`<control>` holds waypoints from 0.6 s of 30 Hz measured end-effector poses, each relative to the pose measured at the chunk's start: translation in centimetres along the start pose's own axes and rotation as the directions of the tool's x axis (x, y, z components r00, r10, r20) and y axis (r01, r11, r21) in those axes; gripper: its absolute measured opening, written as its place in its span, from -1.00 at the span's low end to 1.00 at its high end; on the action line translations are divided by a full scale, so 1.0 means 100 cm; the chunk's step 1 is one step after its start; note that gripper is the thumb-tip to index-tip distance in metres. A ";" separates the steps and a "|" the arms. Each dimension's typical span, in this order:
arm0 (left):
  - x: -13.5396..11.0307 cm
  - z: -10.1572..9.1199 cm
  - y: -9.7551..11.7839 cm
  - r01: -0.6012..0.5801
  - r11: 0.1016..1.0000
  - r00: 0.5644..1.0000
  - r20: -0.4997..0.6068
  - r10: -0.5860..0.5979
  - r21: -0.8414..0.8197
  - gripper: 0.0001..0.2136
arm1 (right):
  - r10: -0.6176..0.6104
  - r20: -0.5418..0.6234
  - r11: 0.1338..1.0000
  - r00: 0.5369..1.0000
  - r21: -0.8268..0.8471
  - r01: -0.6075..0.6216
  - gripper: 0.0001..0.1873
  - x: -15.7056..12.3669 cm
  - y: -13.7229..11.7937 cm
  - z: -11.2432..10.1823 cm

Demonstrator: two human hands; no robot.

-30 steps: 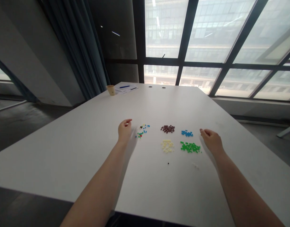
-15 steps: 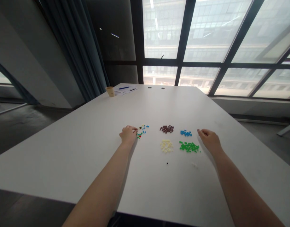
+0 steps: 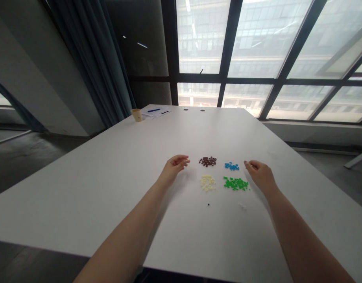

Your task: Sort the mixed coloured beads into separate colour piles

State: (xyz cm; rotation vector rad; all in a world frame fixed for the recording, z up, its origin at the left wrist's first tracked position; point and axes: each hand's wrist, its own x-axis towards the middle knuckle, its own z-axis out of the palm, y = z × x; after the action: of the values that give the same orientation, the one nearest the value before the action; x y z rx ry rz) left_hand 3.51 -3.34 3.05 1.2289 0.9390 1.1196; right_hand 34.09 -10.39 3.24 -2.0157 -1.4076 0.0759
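On the white table (image 3: pixel 110 177) lie four sorted piles of tiny pieces: brown (image 3: pixel 208 161), blue (image 3: pixel 231 166), cream (image 3: pixel 207 182) and green (image 3: pixel 235 183). My left hand (image 3: pixel 174 167) hovers just left of the brown pile, fingers curled together; whether anything is in them is not visible. It covers the spot where the mixed coloured pieces lay. My right hand (image 3: pixel 260 175) rests right of the blue and green piles, fingertips pinched, its contents too small to make out.
A single black piece (image 3: pixel 208 204) and a small white piece (image 3: pixel 242 205) lie nearer me. A paper cup (image 3: pixel 136 114) and papers with a blue pen (image 3: pixel 156 111) sit at the far left corner. Large windows stand behind the table.
My left hand dipped to the mixed pieces, then moved right toward the brown pile and now hides them. My right hand has hardly moved.
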 end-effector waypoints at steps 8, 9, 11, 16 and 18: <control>-0.019 0.025 -0.002 0.048 0.983 0.975 0.223 -0.006 -0.180 -0.73 | -0.064 -0.001 0.998 0.998 0.010 0.064 -0.60 -0.007 -0.012 -0.002; -0.019 0.025 -0.003 0.048 0.982 0.975 0.223 -0.006 -0.182 -0.73 | -0.066 -0.001 0.998 0.998 0.012 0.066 -0.60 -0.007 -0.012 -0.002; -0.018 0.025 -0.003 0.040 0.981 0.975 0.221 0.003 -0.190 -0.72 | -0.073 -0.005 0.997 0.997 0.021 0.073 -0.60 -0.007 -0.011 -0.001; -0.018 0.026 -0.005 0.037 0.979 0.968 0.249 0.014 -0.199 -0.72 | -0.099 -0.030 0.993 0.995 0.056 0.100 -0.61 -0.009 -0.016 -0.002; -0.020 0.028 -0.007 0.051 0.980 0.958 0.287 0.006 -0.194 -0.73 | -0.157 -0.045 0.979 0.987 0.125 0.162 -0.64 -0.013 -0.024 -0.004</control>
State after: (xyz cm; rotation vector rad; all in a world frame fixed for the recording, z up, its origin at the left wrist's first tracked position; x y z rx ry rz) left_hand 5.90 -5.92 2.67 1.1736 0.6044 0.9608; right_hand 31.71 -11.21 4.44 -1.7859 -1.4986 0.0591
